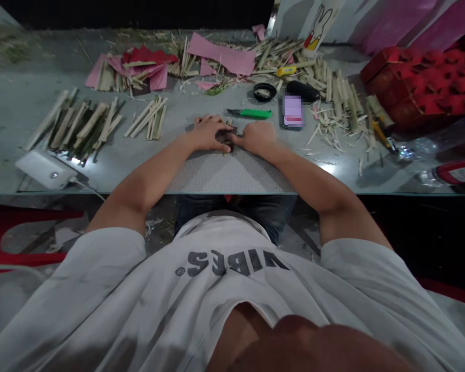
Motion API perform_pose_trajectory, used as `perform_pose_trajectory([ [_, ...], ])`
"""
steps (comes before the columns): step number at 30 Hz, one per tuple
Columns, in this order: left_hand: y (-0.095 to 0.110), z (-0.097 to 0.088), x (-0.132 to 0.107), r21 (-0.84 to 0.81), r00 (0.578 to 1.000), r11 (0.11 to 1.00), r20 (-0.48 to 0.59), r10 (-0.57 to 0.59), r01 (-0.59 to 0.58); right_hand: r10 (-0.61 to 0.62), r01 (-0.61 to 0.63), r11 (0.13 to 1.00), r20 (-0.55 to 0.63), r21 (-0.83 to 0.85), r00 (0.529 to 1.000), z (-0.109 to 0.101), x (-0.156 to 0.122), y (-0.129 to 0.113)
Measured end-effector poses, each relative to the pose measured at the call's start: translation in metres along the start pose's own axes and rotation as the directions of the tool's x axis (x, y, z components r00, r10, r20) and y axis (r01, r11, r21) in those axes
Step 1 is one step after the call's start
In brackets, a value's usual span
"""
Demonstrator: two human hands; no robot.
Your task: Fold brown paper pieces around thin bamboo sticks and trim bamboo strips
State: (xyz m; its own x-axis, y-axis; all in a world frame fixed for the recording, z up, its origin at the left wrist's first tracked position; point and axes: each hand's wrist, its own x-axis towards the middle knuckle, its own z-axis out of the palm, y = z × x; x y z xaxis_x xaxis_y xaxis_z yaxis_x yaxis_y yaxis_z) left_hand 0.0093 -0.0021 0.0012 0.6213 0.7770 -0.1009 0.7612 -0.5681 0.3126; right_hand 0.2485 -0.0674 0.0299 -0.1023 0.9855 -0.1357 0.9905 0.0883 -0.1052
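Observation:
My left hand [210, 133] rests on the table, its fingers and thumb curved round a small dark brown block [227, 137]. A thin pale strip seems to stick out beyond the block, partly hidden. My right hand [259, 136] is curled with its thumb against the block's right side; its other fingers are mostly hidden. Just beyond both hands lies a green utility knife [251, 113]. Short bamboo strips [149, 119] lie to the left of my left hand, with a bigger pile of green-backed bamboo strips [85, 126] farther left.
A phone [293, 111], a black round lid [264, 92] and a yellow cutter [286, 71] lie beyond my right hand. Wood shavings [335, 126], a red box [395, 88] and plastic bottles [459, 171] are at right. A white device [46, 169] sits near the front-left edge.

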Motion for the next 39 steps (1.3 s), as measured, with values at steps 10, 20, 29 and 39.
perform_pose_trajectory([
  [10, -0.003, 0.002, 0.004, 0.003, 1.0, 1.0, 0.012, -0.007, 0.007, -0.014, 0.008, 0.997, -0.085, -0.071, 0.996, 0.013, 0.006, 0.008],
  [20, -0.005, 0.006, 0.005, -0.016, 1.0, 1.0, 0.004, 0.008, -0.008, 0.034, -0.041, 0.997, -0.105, -0.065, 0.994, 0.008, 0.018, 0.01],
  [29, 0.001, 0.003, 0.001, -0.034, 0.999, 0.999, 0.032, 0.031, -0.03, 0.004, -0.012, 0.996, -0.084, -0.092, 0.996, 0.01, 0.005, 0.007],
  [39, 0.001, 0.002, 0.003, -0.032, 0.999, 0.999, 0.022, 0.037, -0.036, -0.035, 0.027, 0.989, -0.055, -0.145, 0.998, 0.009, 0.005, 0.008],
])
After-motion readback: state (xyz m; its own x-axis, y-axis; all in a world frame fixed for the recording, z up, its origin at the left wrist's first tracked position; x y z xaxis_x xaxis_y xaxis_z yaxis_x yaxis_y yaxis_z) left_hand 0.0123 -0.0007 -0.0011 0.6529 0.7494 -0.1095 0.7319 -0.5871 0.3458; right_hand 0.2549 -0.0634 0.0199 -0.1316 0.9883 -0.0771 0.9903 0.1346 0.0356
